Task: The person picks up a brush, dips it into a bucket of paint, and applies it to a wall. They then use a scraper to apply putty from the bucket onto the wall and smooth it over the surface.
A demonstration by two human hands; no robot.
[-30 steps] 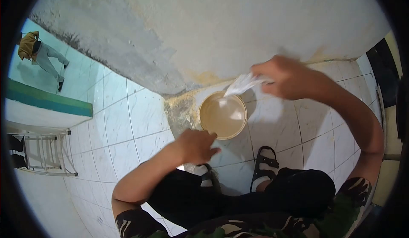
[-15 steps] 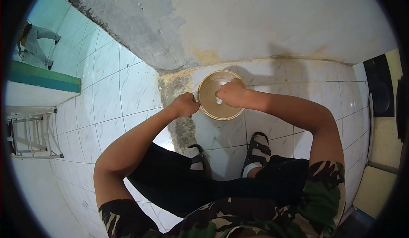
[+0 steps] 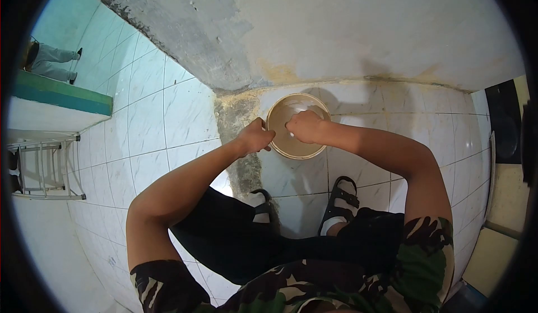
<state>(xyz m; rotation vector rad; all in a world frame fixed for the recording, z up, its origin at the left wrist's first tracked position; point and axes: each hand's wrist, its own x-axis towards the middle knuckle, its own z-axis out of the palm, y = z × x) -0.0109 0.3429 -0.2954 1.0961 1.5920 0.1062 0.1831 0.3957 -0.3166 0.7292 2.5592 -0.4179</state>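
Both our hands at a round tub on the tiled floor, just above the middle of the frame.

The tub (image 3: 284, 113), cream inside, stands where the white tiled floor (image 3: 168, 122) meets the stained grey wall (image 3: 336, 33), beside a dirty patch of tile. Our left hand (image 3: 255, 137) has its fingers closed on the tub's left rim. Our right hand (image 3: 305, 127) lies over the opening with its fingers curled downward; we cannot tell whether they clamp anything, though a bit of white shows just under them. Below the tub, our two feet in black sandals (image 3: 342, 195) rest on the tiles. At the left edge stands a metal frame (image 3: 45, 167) under a green-topped ledge (image 3: 56, 91), and another person's legs (image 3: 53, 63) show in the upper left.
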